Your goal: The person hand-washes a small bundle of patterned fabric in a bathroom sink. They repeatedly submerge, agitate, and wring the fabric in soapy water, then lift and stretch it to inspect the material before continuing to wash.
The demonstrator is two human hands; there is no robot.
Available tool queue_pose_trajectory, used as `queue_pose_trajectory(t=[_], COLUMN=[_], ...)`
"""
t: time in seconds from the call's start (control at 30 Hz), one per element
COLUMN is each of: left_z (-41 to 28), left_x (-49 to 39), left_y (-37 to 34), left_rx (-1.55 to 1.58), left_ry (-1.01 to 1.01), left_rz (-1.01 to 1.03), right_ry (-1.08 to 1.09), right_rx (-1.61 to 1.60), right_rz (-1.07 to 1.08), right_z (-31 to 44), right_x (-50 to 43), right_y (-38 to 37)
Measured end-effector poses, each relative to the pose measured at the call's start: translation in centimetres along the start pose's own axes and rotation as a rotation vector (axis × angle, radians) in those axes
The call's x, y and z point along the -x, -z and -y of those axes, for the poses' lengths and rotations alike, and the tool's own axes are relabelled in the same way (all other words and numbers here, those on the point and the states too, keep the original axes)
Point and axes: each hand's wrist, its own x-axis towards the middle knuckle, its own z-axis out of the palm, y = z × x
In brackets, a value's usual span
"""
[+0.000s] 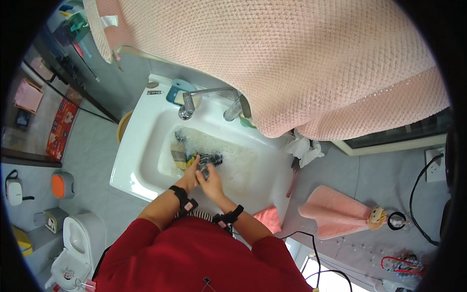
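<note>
My left hand (188, 176) and my right hand (211, 183) are close together over the front of a white washbasin (146, 164). Between them they grip a dark, wet piece of fabric (211, 159), bunched up and partly hidden by the fingers; it may be a sock. Yellow cloth (191, 159) shows beside the left fingertips. Just left of this, a striped beige-and-grey cloth (178, 155) lies in the cloudy, foamy water (237, 160). Another dark cloth (180, 134) is half under foam near the back of the basin.
A chrome faucet (186, 109) reaches over the basin's back edge. Beside it stands a blue soap dish (175, 93) with a pale bar of soap. A large pink towel (292, 65) hangs over the back right. A coral cloth (269, 219) lies on the front right rim.
</note>
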Motion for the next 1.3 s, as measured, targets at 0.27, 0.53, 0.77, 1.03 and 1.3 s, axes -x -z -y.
queue_pose_trajectory(t=[0.27, 0.53, 0.77, 1.03, 1.3], left_z=[2.1, 2.1, 0.1, -4.5, -2.8], left_x=[-1.5, -4.0, 0.9, 2.2, 3.0], left_y=[0.2, 1.0, -1.1, 3.0, 4.4], left_rx=[-0.147, -0.273, -0.512, -1.663, -0.097], left_ry=[-0.191, -0.067, -0.032, -0.699, -0.527], left_rz=[0.056, -0.319, -0.393, -0.373, 0.082], right_ry=[-0.281, -0.453, -0.132, -0.125, -0.747], right_rx=[0.201, 0.115, 0.253, -0.005, -0.904], right_rz=[-0.142, 0.004, -0.158, 0.388, -0.043], right_z=[-2.2, -3.6, -6.2, -9.0, -8.2], right_x=[-3.9, -4.8, -4.9, -2.3, -2.3], right_y=[-2.8, -3.3, -2.1, 3.7, 2.4])
